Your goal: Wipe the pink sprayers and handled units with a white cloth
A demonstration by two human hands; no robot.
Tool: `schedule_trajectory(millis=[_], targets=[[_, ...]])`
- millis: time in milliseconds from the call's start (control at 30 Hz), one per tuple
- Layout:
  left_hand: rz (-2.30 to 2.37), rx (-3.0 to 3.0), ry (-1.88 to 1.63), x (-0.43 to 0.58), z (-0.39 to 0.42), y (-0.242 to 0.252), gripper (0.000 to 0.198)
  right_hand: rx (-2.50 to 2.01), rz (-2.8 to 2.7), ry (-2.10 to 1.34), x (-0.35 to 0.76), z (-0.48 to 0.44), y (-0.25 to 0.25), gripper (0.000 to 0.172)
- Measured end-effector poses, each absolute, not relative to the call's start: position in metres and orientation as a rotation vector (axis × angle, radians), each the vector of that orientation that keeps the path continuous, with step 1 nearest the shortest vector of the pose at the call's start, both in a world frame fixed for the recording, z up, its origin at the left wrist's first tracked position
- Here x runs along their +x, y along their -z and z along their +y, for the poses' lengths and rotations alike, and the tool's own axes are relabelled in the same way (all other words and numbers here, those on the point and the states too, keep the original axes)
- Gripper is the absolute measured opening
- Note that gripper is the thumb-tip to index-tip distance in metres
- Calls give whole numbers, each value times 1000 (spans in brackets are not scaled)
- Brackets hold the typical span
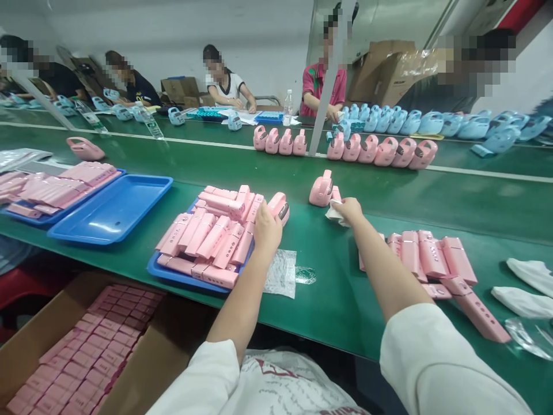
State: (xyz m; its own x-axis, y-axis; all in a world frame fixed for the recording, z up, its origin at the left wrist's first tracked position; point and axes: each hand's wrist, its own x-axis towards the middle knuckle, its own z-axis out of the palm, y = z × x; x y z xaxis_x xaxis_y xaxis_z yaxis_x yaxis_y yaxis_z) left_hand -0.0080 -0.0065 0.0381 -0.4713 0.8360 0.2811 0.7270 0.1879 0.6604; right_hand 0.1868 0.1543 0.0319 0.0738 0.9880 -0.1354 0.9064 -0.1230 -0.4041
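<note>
My left hand (268, 229) is closed at the right edge of a loaded blue tray (152, 268). Its fingers curl around a tilted pink handled device (279, 206) with a dark oval panel, though the fingertips are partly hidden. Pink rectangular bars (213, 235) are heaped in that tray, right beside the hand. Pinched in my right hand (352, 211) is a crumpled white cloth (336, 215). Just past its fingers, a small pink piece (336, 193) shows next to another pink handled device (321, 189) standing on the green table.
Pink bars (430, 253) and white gloves (529, 288) lie on the right. A bubble-wrap sheet (280, 276) is in front. Leftward are a blue tray (144, 196) and an open carton (142, 369) of pink boxes. Pink devices (369, 148) line the divider; co-workers sit beyond.
</note>
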Motion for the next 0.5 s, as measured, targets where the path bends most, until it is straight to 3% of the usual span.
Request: schedule_trajectory(millis=[100, 167, 500], targets=[[2313, 1454, -1094, -9, -10, -43, 41, -2142, -1956, -525, 176, 151, -25, 72], [2308, 1426, -1082, -10, -12, -46, 36, -2156, -1962, -505, 169, 151, -22, 86], [2143, 1374, -1156, -7, -16, -43, 26, -2146, -1848, -530, 155, 176, -28, 53]])
